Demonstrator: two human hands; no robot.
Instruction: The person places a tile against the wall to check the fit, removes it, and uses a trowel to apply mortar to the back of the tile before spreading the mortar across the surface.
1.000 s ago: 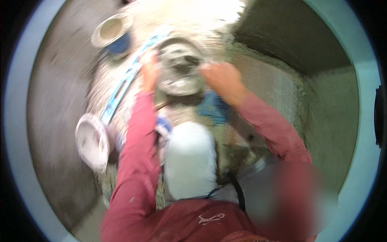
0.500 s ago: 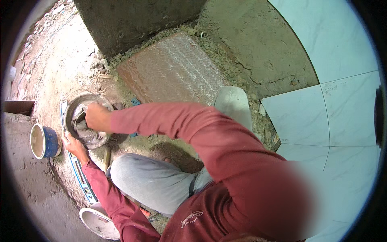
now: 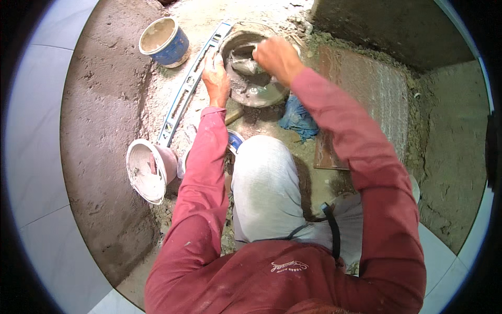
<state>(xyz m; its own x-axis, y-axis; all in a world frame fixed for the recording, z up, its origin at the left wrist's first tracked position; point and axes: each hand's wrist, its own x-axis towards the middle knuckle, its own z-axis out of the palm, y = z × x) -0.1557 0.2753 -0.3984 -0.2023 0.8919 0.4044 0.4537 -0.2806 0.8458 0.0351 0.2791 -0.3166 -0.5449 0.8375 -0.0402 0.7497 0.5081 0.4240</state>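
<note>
A round mortar bucket (image 3: 262, 98) stands tilted in front of me, with wet grey mix inside. My left hand (image 3: 216, 78) grips its left rim, fingers along the outer edge. Inside the bucket is a mortar-coated trowel (image 3: 246, 65), its handle closed in my right hand (image 3: 278, 56). My right fingers hide most of that handle. Just left of the bucket, beside my left hand, a long blue-and-white spirit level (image 3: 183, 93) lies on the rough ground. A crumpled blue cloth (image 3: 298, 119) lies below my right wrist.
A blue bucket (image 3: 175, 49) stands left of the level. Nearer me is a white bucket (image 3: 166, 163) with pale residue and a small reddish object inside. A brown tile (image 3: 374, 104) lies on the right, near a low cement wall (image 3: 387, 31). White tiles (image 3: 39, 146) edge the left.
My view has swung round, so the bucket now appears ahead rather than at left. My left hand stays at the bucket rim; my right hand still has the trowel in the mix.
</note>
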